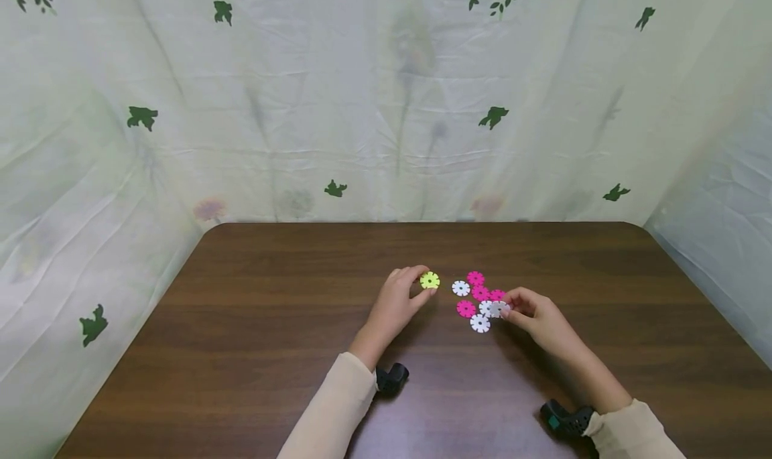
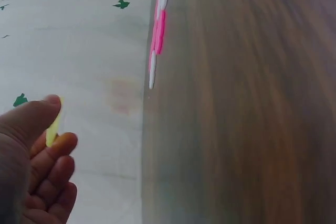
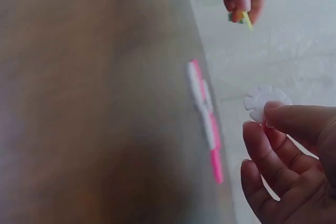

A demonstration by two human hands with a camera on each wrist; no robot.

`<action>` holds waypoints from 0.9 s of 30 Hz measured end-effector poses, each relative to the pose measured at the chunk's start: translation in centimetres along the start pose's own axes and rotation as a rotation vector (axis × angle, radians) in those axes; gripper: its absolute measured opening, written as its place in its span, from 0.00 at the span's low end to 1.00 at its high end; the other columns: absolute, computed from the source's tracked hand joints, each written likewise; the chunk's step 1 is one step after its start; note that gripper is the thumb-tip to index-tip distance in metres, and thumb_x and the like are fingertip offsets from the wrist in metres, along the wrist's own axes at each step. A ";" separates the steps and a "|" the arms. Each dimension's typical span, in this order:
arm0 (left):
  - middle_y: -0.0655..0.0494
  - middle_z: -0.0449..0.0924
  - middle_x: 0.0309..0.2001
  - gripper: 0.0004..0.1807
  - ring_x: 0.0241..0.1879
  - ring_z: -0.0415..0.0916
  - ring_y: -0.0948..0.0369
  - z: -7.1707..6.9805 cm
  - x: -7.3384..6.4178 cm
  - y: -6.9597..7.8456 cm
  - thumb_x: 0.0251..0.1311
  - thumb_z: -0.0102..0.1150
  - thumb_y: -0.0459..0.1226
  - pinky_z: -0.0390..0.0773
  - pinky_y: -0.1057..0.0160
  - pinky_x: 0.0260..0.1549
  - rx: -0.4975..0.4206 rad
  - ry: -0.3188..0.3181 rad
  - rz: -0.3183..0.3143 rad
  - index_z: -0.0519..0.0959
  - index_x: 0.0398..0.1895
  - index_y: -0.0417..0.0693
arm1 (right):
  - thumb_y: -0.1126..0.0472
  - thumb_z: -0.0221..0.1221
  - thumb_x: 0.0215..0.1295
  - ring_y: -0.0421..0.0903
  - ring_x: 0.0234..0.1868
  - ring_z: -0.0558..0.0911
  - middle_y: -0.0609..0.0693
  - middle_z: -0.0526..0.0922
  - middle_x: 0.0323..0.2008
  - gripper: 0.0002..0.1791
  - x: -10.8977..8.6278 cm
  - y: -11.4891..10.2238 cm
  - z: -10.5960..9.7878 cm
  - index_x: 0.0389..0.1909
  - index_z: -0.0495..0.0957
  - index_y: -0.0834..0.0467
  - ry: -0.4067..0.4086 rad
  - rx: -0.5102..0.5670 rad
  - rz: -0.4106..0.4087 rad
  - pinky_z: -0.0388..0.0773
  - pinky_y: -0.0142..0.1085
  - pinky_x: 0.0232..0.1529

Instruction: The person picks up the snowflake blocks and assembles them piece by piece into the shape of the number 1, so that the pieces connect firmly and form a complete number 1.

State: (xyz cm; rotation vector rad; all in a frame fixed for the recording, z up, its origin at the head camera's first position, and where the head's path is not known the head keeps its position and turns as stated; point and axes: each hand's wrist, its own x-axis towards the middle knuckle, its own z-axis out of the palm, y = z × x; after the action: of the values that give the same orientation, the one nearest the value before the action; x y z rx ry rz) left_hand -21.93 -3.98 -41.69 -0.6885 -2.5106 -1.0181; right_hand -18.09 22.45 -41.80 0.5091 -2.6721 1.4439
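My left hand [image 1: 397, 305] pinches a yellow notched plastic disc [image 1: 430, 280] between thumb and fingertips, left of the other discs. From the left wrist view the yellow disc [image 2: 53, 129] appears edge-on. Opposite it, my right hand [image 1: 539, 317] pinches a white notched disc [image 1: 499, 309] by its right edge; the right wrist view shows this white disc [image 3: 261, 100] raised under the thumb, with a bit of pink below it. Several loose discs lie between the hands, among them a pink disc [image 1: 466, 309] and a white disc [image 1: 480, 323].
The discs lie on a brown wooden table [image 1: 271, 325]. A pale curtain [image 1: 350, 110] with green bird and leaf prints hangs behind the table's far edge and along the sides. Each wrist wears a black camera mount, such as the left mount [image 1: 393, 378].
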 end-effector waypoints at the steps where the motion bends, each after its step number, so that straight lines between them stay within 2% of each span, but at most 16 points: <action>1: 0.55 0.78 0.37 0.18 0.37 0.71 0.57 -0.2 0.0 0.0 0.51 0.64 0.39 0.71 0.63 0.38 -0.004 0.006 0.006 0.76 0.44 0.42 | 0.66 0.60 0.56 0.42 0.26 0.71 0.50 0.74 0.27 0.07 0.2 -0.2 -0.1 0.36 0.74 0.61 0.001 -0.006 -0.004 0.71 0.30 0.26; 6: 0.56 0.77 0.34 0.17 0.35 0.70 0.57 -1.2 -0.2 0.1 0.48 0.66 0.38 0.71 0.64 0.35 -0.003 0.049 0.052 0.76 0.42 0.43 | 0.66 0.60 0.57 0.45 0.28 0.72 0.51 0.75 0.28 0.07 1.5 -1.6 -0.3 0.36 0.74 0.60 0.020 -0.025 -0.029 0.73 0.31 0.27; 12: 0.56 0.76 0.32 0.17 0.35 0.69 0.57 -2.2 -0.2 0.1 0.47 0.67 0.37 0.70 0.64 0.35 0.000 0.075 0.104 0.76 0.40 0.42 | 0.61 0.59 0.58 0.48 0.26 0.73 0.49 0.76 0.27 0.07 2.9 -3.5 -0.3 0.36 0.75 0.57 0.029 -0.019 -0.070 0.71 0.33 0.24; 15: 0.56 0.77 0.33 0.17 0.35 0.70 0.55 -2.4 -0.2 0.2 0.47 0.67 0.37 0.70 0.64 0.35 0.000 0.085 0.133 0.76 0.40 0.42 | 0.59 0.59 0.59 0.50 0.26 0.73 0.49 0.76 0.27 0.07 3.4 -4.3 -0.3 0.36 0.74 0.56 0.019 0.003 -0.068 0.71 0.34 0.23; 20: 0.57 0.77 0.33 0.17 0.35 0.70 0.58 -2.6 0.1 0.5 0.47 0.67 0.38 0.70 0.66 0.36 0.001 0.095 0.171 0.76 0.40 0.43 | 0.61 0.58 0.59 0.56 0.28 0.74 0.56 0.76 0.29 0.07 4.1 -5.4 -0.1 0.37 0.74 0.59 0.024 0.083 -0.084 0.73 0.36 0.26; 23: 0.57 0.77 0.33 0.17 0.35 0.69 0.59 -2.6 0.3 0.7 0.47 0.67 0.38 0.70 0.66 0.36 -0.005 0.094 0.176 0.76 0.40 0.43 | 0.63 0.58 0.59 0.54 0.28 0.74 0.56 0.76 0.30 0.07 4.6 -6.0 0.1 0.37 0.74 0.60 0.039 0.115 -0.106 0.73 0.36 0.26; 27: 0.58 0.77 0.33 0.18 0.36 0.69 0.59 -2.7 0.2 1.0 0.46 0.68 0.38 0.70 0.66 0.36 -0.022 0.097 0.181 0.76 0.40 0.44 | 0.67 0.58 0.58 0.45 0.27 0.74 0.55 0.77 0.31 0.07 4.8 -7.7 0.6 0.37 0.74 0.64 0.034 0.148 -0.127 0.72 0.33 0.26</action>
State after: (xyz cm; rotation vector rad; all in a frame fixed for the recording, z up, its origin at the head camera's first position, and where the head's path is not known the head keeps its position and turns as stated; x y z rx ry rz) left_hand -21.21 -5.26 -39.16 -0.8354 -2.3105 -0.9909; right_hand -20.16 16.83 -34.94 0.6456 -2.4695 1.6044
